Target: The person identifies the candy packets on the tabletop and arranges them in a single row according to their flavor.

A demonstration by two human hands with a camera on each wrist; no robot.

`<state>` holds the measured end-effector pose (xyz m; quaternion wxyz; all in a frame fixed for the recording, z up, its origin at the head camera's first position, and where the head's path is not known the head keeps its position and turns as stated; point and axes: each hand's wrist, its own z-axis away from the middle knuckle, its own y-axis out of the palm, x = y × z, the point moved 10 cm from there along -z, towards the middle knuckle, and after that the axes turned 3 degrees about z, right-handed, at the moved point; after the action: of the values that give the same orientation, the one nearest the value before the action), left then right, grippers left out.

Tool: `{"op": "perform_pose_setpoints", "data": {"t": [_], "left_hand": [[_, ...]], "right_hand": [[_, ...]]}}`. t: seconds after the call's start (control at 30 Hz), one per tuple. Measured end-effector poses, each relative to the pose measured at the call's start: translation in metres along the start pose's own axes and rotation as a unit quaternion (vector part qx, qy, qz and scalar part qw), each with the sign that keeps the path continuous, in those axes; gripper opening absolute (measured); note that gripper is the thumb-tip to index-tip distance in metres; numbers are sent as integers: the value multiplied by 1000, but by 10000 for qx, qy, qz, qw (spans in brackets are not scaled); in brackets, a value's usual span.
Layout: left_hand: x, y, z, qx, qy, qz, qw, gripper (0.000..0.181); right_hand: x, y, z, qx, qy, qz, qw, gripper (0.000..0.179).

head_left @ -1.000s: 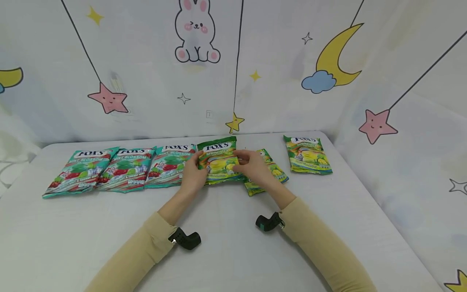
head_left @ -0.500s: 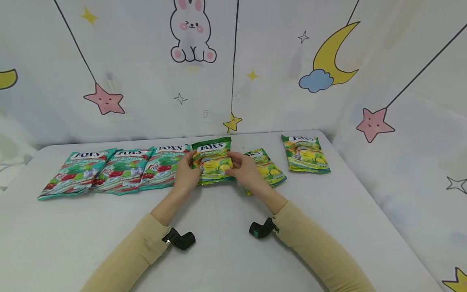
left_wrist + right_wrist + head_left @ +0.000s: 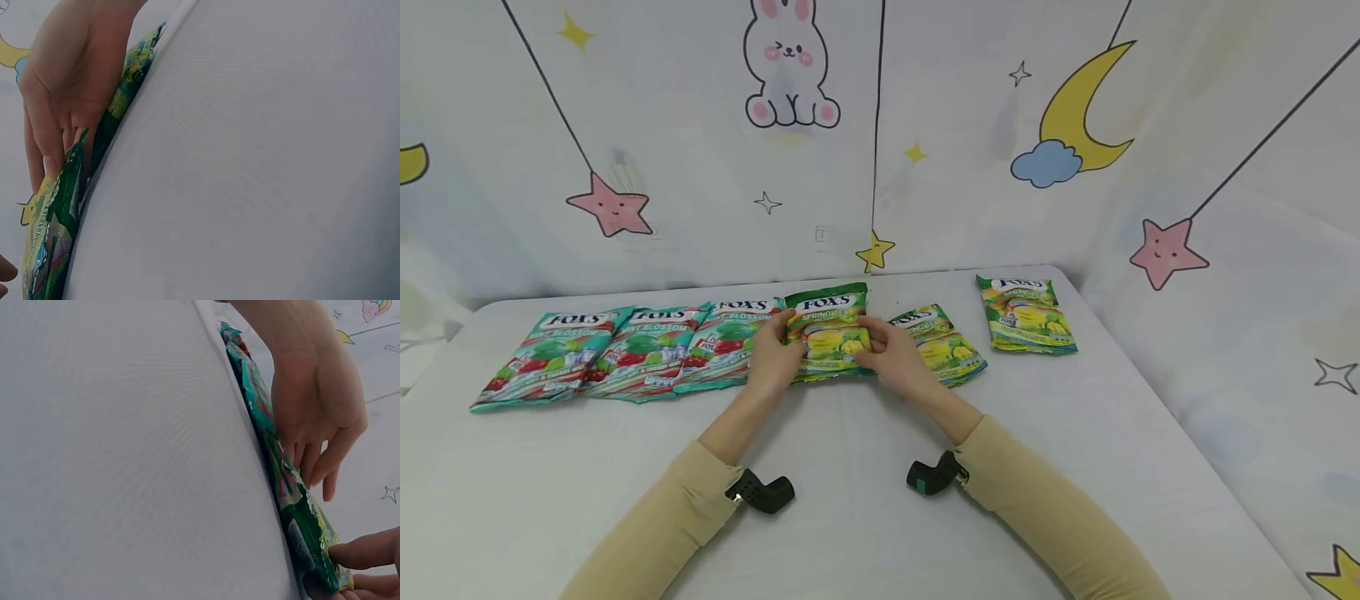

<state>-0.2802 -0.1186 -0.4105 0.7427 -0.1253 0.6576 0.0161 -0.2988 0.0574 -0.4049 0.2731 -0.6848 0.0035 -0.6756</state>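
Observation:
A green-and-yellow Fox's candy bag lies between my two hands at the middle of the row. My left hand grips its left edge, partly over the neighbouring teal bag. At the opposite edge my right hand pinches it, thumb in front. The right wrist view shows the right fingers on the bag's corner and the left hand farther along. A second green-and-yellow bag lies tilted just right of my right hand, its left part hidden. Bag undersides are hidden.
Several teal Fox's bags, among them a leftmost bag, a middle bag and a nearer bag, overlap at left. Another green-and-yellow bag lies at the back right of the white table. A patterned curtain hangs behind.
Both hands, holding the green-and-yellow bag, shift left in the view, though the whole scene also shifts slightly left. The bag now sits closer against the teal bag, and more of the tilted bag shows.

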Motion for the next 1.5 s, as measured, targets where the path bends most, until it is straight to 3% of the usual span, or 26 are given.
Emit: {"op": "perform_pose_setpoints", "data": {"t": [0.17, 0.47, 0.77, 1.3, 1.5], "left_hand": [[0, -1, 0, -16, 22, -21, 10000, 63], [1, -1, 1, -105, 38, -174, 9998, 61], [-1, 0, 1, -104, 85, -209, 9997, 63], [2, 0, 0, -124, 13, -175, 9998, 58], [2, 1, 1, -119, -9, -110, 9999, 59]], "right_hand": [[-6, 5, -1, 114, 132, -112, 9998, 60], [-6, 3, 0, -114, 27, 54, 9999, 61], [-6, 0, -1, -312, -148, 519, 9981, 59], [-1, 2, 0, -253, -217, 1305, 9909, 61], [-2, 3, 0, -189, -180, 1294, 9912, 62]]}}
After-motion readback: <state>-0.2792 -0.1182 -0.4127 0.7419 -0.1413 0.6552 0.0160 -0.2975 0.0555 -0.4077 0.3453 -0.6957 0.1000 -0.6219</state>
